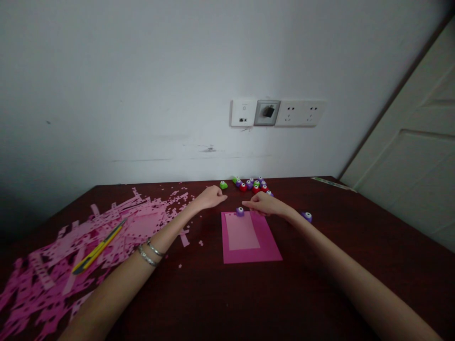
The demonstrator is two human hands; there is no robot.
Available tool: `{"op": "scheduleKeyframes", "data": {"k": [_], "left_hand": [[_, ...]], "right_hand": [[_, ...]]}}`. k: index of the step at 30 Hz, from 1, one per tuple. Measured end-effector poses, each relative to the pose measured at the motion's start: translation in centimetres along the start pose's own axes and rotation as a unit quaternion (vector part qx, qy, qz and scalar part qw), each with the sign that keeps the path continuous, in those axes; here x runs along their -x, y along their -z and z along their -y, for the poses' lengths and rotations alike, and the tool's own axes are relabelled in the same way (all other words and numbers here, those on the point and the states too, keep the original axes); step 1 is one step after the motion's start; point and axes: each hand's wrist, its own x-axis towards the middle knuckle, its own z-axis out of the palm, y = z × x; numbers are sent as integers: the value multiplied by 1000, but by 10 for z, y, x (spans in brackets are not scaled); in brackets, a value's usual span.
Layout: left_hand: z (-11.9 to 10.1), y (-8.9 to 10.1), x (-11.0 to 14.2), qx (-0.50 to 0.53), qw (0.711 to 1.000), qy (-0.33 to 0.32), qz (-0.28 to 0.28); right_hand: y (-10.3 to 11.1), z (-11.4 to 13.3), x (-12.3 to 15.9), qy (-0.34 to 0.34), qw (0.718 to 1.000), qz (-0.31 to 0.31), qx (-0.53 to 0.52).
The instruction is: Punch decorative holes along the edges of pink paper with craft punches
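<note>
In the head view, the purple punch (240, 212) is set at the upper edge of the light pink sheet (242, 234), presumably because only margins are reached by such a tool. The sheet is laid on a magenta sheet (252, 256) on the table (199, 298). The right hand (263, 202) is mostly folded, its index finger pointed at the punch; contact cannot be told. The left hand (210, 197) is curled narrow; whether anything is held cannot be told. The yellow cutter (98, 248) is laid on pink scraps (144, 223), apparently out of the way.
</note>
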Motion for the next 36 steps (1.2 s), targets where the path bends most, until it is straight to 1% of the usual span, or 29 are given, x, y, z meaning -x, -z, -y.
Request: {"op": "scheduleKeyframes", "data": {"k": [2, 5, 7, 9, 14, 18, 23, 27, 31, 36], "left_hand": [[-8, 2, 1, 23, 999, -16, 18], [-22, 6, 2, 80, 992, -39, 85], [-31, 8, 2, 110, 984, -34, 133], [-35, 9, -2, 123, 976, -14, 178], [-33, 5, -18, 134, 952, 21, 275], [-30, 0, -31, 131, 933, 35, 332], [-27, -3, -43, 139, 912, 45, 383], [-26, -6, -47, 159, 895, 50, 414], [-27, -8, -45, 162, 897, 51, 408], [-28, -8, -39, 150, 913, 30, 377]], "right_hand": [[2, 4, -3, -7, 998, 50, -25], [4, 9, -10, -27, 995, 95, -34], [4, 11, -15, -45, 992, 111, -38], [4, 12, -20, -61, 988, 135, -48], [3, 11, -28, -112, 972, 192, -83], [5, 12, -32, -149, 955, 234, -101], [7, 13, -36, -174, 938, 265, -141], [6, 13, -38, -182, 932, 271, -157], [3, 13, -38, -170, 938, 255, -162], [-1, 11, -35, -156, 949, 219, -165]]}}
